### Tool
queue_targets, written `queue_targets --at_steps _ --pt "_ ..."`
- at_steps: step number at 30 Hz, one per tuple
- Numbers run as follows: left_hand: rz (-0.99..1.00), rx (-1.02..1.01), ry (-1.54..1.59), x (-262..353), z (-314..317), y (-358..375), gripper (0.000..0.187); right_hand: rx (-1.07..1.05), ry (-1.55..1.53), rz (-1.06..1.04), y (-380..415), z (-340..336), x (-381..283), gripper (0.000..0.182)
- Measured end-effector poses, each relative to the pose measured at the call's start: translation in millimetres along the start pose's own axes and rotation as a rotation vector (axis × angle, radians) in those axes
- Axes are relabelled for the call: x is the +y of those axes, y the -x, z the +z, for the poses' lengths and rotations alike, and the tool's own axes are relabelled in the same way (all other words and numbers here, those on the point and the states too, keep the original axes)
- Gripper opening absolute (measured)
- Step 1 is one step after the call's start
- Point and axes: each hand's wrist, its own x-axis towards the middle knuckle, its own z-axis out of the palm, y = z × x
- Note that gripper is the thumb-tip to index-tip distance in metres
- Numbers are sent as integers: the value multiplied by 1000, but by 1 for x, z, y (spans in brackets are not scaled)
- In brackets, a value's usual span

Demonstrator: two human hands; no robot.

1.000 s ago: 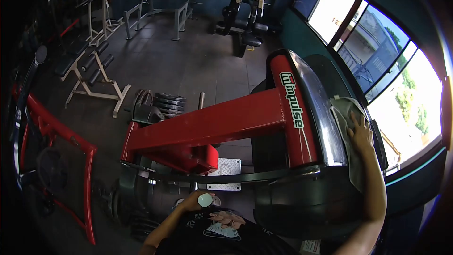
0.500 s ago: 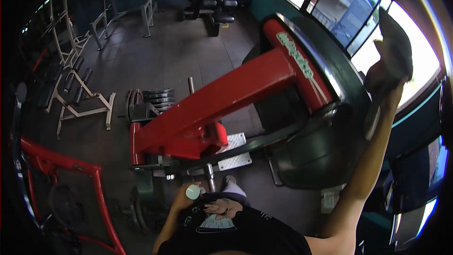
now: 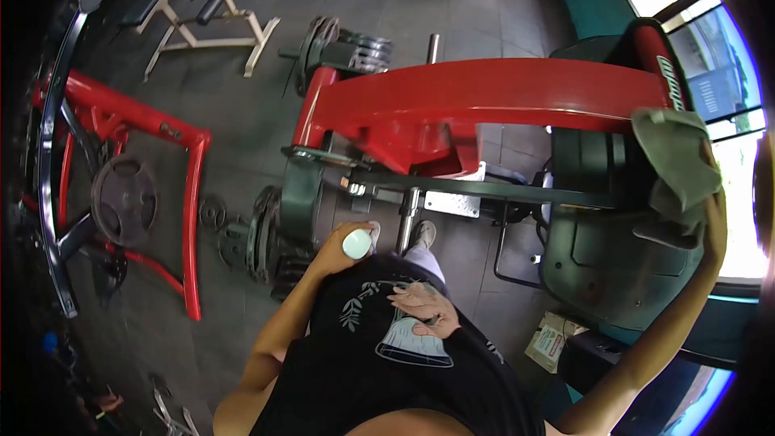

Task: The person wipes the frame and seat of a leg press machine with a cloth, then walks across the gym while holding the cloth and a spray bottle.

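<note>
The fingers of the right hand (image 3: 715, 211) are closed on the edge of a cloth (image 3: 676, 157); how tightly, I cannot tell. The left hand's (image 3: 329, 255) fingers are curled around a container (image 3: 356, 244) held just beside the shirt (image 3: 404, 331).

The cloth hangs at the far end of the red beam (image 3: 492, 85), its long axis running downward and slightly rightward in view, a broad corner pointing up and left. It is grey-green, limp and creased, with darker folds at the bottom. Whether it touches the beam is unclear. The container's pale mint, rounded-square end faces up toward the camera; its sides are mostly hidden.

Below the cloth sits a dark seat pad (image 3: 601, 266); a cardboard box (image 3: 551, 341) lies beyond.
</note>
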Motion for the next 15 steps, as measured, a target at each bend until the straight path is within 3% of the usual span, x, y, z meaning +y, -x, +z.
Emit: queue_targets --at_steps 1,3,5,8,10,11,14,15 --pt "3 21 -3 -2 0 2 52 20 -170 11 -8 -12 20 51" --pt "11 65 17 -3 -2 8 53 95 157 -53 -15 5 11 48" --pt "-9 116 26 -5 -3 13 53 368 253 -47 -18 28 4 45" --pt "-3 257 51 -19 2 20 54 911 111 26 17 97 -37 42" --pt "-26 345 70 -23 6 26 53 1093 15 35 50 158 -61 41" --pt "-42 377 59 -22 6 28 53 1120 44 2 66 187 -65 41" --pt "-92 437 20 -22 9 32 52 1044 404 -375 92 267 -33 48" --pt "-109 439 9 -24 9 34 52 867 250 -520 94 296 -23 51"
